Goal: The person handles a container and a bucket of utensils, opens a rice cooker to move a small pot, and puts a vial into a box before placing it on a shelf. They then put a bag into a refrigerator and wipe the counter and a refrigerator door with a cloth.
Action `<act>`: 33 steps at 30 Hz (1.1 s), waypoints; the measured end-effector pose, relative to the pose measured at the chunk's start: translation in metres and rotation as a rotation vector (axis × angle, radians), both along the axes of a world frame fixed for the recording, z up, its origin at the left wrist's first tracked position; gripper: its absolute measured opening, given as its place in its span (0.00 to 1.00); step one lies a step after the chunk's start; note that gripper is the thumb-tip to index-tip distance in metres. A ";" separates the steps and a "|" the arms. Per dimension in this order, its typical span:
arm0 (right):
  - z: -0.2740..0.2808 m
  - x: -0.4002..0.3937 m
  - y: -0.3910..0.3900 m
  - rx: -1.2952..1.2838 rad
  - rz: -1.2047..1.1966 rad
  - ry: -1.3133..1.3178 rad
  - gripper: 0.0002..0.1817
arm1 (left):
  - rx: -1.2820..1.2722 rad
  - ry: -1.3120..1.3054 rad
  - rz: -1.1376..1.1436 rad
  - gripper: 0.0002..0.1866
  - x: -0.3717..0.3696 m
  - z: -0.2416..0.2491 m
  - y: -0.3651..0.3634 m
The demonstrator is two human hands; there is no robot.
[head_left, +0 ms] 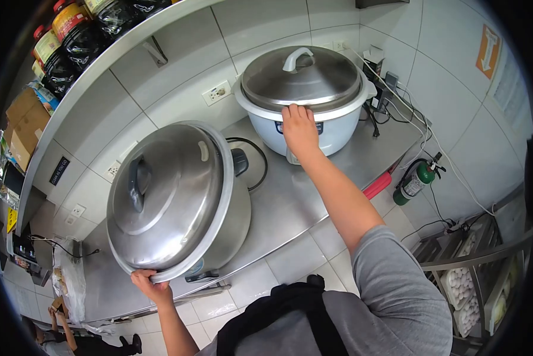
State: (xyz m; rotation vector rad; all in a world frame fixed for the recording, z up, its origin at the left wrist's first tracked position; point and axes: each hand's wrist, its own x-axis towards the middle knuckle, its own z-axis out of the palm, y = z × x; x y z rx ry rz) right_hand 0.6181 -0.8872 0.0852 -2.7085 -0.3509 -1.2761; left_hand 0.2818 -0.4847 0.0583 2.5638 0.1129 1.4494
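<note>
the lid [329, 83] hides the inside of the white cooker [341, 133] and the top edge crops some bottles [113, 19].

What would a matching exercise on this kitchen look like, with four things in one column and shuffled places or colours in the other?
1. Left hand
2. Right hand
3. Fire extinguisher
4. Arrow sign

A. Green
B. At the rim of the white cooker
C. Orange and white
D. At the rim of the silver pot

Pairs: 1-D, 2-B, 3-A, 4-C
</note>
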 end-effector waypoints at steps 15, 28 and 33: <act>-0.001 -0.134 0.012 -0.018 0.071 0.014 0.11 | 0.024 -0.035 -0.165 0.26 0.019 -0.005 0.056; -0.035 -0.182 -0.002 0.175 0.241 -0.148 0.17 | 0.168 0.118 -0.048 0.20 -0.011 -0.003 0.025; -0.147 -0.317 -0.007 0.033 0.594 0.149 0.27 | 0.209 0.209 -0.037 0.34 -0.117 -0.062 -0.028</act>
